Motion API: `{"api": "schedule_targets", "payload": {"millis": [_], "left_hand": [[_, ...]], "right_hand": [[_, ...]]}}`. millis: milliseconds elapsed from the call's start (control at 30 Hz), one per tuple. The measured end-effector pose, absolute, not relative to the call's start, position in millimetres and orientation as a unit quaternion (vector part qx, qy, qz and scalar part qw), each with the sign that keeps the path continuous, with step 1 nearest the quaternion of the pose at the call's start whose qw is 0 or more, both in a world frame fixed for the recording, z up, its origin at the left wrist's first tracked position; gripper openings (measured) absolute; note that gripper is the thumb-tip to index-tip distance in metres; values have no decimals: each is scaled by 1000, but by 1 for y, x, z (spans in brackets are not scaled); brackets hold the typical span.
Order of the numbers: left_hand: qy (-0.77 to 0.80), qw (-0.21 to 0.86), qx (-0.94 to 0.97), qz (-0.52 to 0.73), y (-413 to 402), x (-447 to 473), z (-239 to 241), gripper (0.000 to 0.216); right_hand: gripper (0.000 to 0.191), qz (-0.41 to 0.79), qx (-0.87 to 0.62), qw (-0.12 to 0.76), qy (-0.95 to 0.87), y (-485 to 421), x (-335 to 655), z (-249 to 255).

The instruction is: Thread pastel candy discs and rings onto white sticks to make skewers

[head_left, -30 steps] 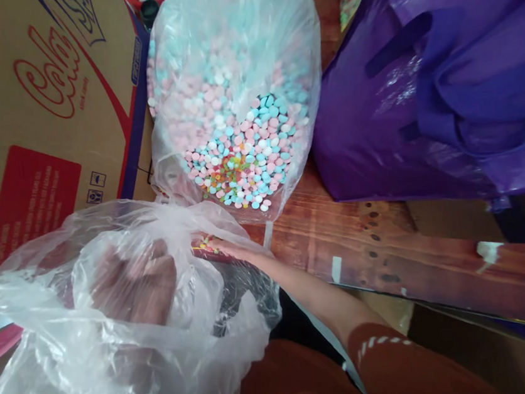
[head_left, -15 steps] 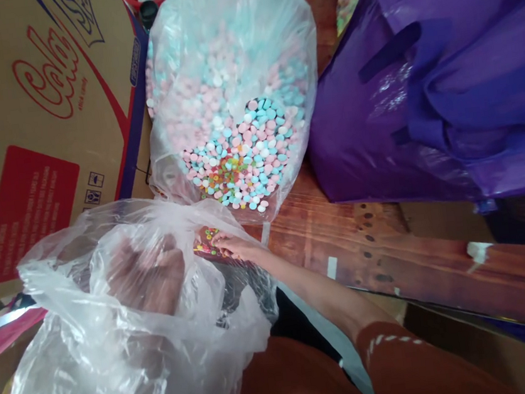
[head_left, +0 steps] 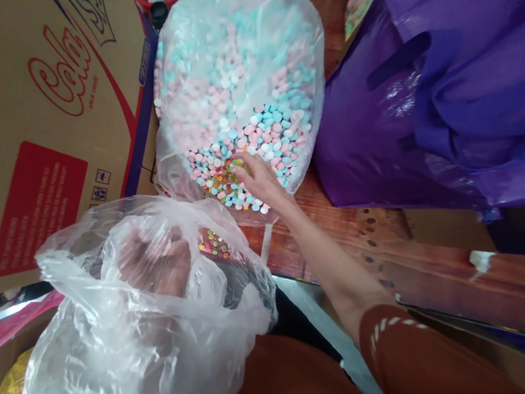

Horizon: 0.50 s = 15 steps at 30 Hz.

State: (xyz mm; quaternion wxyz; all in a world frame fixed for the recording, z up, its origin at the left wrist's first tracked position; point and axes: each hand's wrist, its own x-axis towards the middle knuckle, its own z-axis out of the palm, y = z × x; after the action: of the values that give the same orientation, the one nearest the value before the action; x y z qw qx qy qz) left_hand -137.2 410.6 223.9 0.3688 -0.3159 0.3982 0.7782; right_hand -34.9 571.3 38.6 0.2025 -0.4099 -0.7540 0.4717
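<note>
While a white plastic bag (head_left: 138,356) is bunched up closest, the left hand (head_left: 156,260) can be made out through it, fingers curled; whether anything's gripped can't be told. Some small rings (head_left: 214,244) are seen just beyond. Farther up, the right hand (head_left: 260,175) is held half-curled at more coloured rings (head_left: 220,181) by a clear bag (head_left: 299,15) packed with pastel tablets (head_left: 278,133); a firm pinch can't be confirmed. Looks like tiny pieces are being handled, so light fingertip control is probably called for next.
</note>
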Motion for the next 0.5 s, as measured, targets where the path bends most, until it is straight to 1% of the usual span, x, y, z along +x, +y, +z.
{"api": "schedule_targets", "payload": {"millis": [67, 133, 200, 233, 267, 300, 367, 400, 467, 500], "left_hand": [[402, 369, -319, 775, 414, -135, 225, 54], [402, 372, -320, 773, 416, -135, 224, 55], [402, 376, -324, 769, 418, -136, 222, 55], [404, 379, -325, 767, 418, -138, 221, 56], [406, 380, -327, 764, 419, -139, 220, 56], [409, 380, -329, 762, 420, -140, 220, 56], [409, 385, -326, 760, 422, -140, 219, 56], [407, 387, -323, 761, 423, -141, 219, 55], [406, 389, -321, 762, 423, -140, 218, 55], [408, 391, -321, 760, 423, -141, 218, 55]], "right_hand": [[39, 420, -418, 192, -782, 572, -35, 43], [32, 399, -422, 226, -782, 555, -25, 60], [26, 436, -390, 239, -775, 523, -9, 79], [27, 480, -354, 214, -774, 502, -3, 84], [26, 529, -299, 166, -777, 480, 2, 84], [24, 560, -248, 104, -784, 459, 3, 79], [20, 557, -219, 3, -801, 424, -5, 52], [22, 546, -237, -23, -803, 412, -13, 34], [29, 533, -286, -25, -795, 401, -32, -6], [30, 531, -311, -22, -788, 402, -40, -25]]}}
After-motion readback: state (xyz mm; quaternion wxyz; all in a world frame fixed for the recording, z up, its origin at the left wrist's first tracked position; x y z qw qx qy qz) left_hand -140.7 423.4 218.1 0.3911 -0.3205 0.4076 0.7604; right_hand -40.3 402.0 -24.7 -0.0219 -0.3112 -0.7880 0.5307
